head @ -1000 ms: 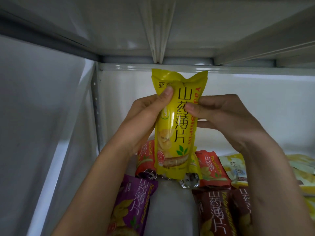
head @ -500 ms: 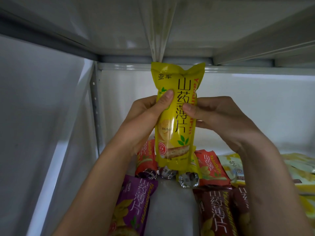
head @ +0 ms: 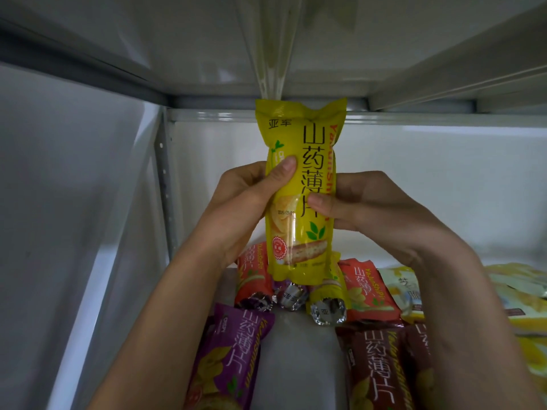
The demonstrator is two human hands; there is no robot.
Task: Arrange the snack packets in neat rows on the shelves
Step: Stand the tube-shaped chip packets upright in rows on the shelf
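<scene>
Item: yellow packet (head: 299,184), upright, above the shelf (head: 296,350)'s back row. Your left hand (head: 251,199) and right hand (head: 370,202) both pinch its sides. Risk: lowering it carelessly could topple the standing orange packet (head: 254,273) behind.

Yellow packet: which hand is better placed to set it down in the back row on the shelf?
Probably the left hand. It wraps the yellow packet from the side, thumb across the front, directly above the orange packet in the back row. The right hand only pinches the packet's right edge.
</scene>
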